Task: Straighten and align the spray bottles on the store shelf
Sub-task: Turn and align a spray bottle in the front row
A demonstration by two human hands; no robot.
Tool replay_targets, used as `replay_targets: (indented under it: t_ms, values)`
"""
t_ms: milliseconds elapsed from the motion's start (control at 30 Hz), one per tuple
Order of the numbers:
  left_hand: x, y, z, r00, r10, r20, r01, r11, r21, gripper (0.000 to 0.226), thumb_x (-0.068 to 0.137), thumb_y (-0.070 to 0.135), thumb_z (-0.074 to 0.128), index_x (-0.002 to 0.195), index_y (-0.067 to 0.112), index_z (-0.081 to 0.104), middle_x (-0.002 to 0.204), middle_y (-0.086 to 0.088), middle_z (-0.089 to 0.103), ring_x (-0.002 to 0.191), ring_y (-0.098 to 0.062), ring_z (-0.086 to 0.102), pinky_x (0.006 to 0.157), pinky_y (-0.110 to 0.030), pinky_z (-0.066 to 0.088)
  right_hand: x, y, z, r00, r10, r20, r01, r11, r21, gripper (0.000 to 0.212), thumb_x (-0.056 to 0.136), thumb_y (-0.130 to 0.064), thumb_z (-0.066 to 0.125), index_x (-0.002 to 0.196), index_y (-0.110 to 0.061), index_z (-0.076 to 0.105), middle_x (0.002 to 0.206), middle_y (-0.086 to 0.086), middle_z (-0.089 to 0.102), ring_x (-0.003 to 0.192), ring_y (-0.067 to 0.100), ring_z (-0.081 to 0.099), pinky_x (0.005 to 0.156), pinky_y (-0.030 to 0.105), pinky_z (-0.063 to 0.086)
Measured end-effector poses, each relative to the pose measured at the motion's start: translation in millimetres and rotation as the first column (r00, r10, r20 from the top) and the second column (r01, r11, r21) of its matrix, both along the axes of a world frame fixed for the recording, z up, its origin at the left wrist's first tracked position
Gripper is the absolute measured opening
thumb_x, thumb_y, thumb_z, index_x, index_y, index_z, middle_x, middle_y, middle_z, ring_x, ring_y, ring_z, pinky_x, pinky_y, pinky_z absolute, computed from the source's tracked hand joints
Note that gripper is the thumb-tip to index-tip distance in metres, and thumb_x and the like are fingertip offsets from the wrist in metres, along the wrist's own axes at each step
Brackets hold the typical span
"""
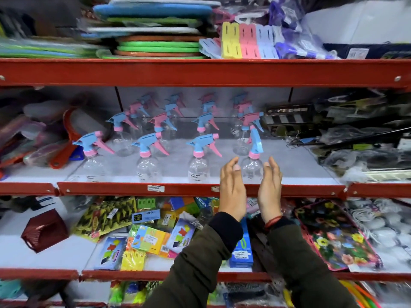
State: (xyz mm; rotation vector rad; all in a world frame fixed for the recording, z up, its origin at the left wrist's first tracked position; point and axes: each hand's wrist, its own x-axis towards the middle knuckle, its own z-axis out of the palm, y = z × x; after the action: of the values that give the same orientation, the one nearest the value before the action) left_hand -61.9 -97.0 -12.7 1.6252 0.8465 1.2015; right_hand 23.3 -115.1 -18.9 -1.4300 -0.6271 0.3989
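Note:
Clear spray bottles with blue and pink trigger heads stand in rows on the middle shelf (pixel 200 189). In the front row are a left bottle (pixel 93 156), a second bottle (pixel 148 160), a third bottle (pixel 200 160) and a rightmost bottle (pixel 252 165) whose nozzle points away from me, unlike the others facing left. My left hand (pixel 232 187) and my right hand (pixel 270 187) are open, palms facing each other on either side of the rightmost bottle, a small gap from it. Several more bottles stand behind, toward the back wall.
A red-handled brush (pixel 66 138) and bagged goods crowd the shelf's left end. Dark packaged items (pixel 355 138) fill its right end. Foam mats and pastel clips lie on the shelf above. Colourful packets and a floral pouch (pixel 333 236) lie on the shelf below.

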Motion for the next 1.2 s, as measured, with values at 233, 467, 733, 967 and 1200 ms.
replay_targets:
  t_ms: [233,467,733,967,1200]
  values:
    - [43,13,6,0.990,-0.093,-0.103,0.066,0.968,-0.242,0.054,0.103,0.032,0.022,0.152,0.009,0.020,0.161,-0.006,0.016,0.149,-0.014,0.015,0.116,-0.021,0.009,44,27,-18,0.981,0.180,-0.074,-0.189,0.973,-0.132,0.059,0.092,-0.053,0.043,0.130,-0.012,0.061,0.144,0.018,0.060,0.137,0.032,0.054,0.120,0.051,0.037]
    - [61,33,-2,0.996,-0.089,0.003,0.086,0.954,-0.286,0.069,0.089,0.051,0.028,0.141,0.007,0.039,0.152,-0.015,0.037,0.141,-0.026,0.034,0.120,-0.042,0.022,29,-5,-3,0.968,0.246,0.057,-0.228,0.948,-0.223,0.050,0.106,-0.028,0.038,0.153,-0.011,0.039,0.158,0.013,0.038,0.148,0.026,0.038,0.122,0.031,0.026]
    - [52,27,9,1.000,0.011,0.028,-0.002,0.955,-0.296,0.052,0.101,0.040,0.024,0.145,0.015,0.035,0.152,-0.001,0.033,0.142,-0.015,0.029,0.120,-0.028,0.015,45,-8,-7,0.966,0.249,0.075,-0.226,0.946,-0.231,0.052,0.105,-0.033,0.040,0.153,-0.013,0.040,0.160,0.010,0.035,0.148,0.024,0.037,0.116,0.027,0.025]
    - [47,16,3,0.989,0.113,-0.098,-0.131,0.969,-0.207,0.048,0.102,0.031,0.022,0.140,0.010,0.043,0.146,-0.010,0.041,0.138,-0.022,0.035,0.115,-0.030,0.020,44,3,-1,0.956,0.278,0.096,-0.252,0.942,-0.220,0.051,0.107,-0.030,0.038,0.154,-0.011,0.038,0.164,0.009,0.037,0.152,0.021,0.034,0.120,0.027,0.022]
    - [50,19,6,0.991,0.027,-0.135,-0.055,0.975,-0.215,0.046,0.102,0.027,0.023,0.142,0.009,0.040,0.151,-0.011,0.038,0.141,-0.019,0.033,0.111,-0.022,0.019,40,-1,-4,0.950,0.272,0.154,-0.231,0.943,-0.239,0.050,0.107,-0.029,0.037,0.153,-0.012,0.040,0.163,0.012,0.038,0.151,0.024,0.034,0.115,0.025,0.022]
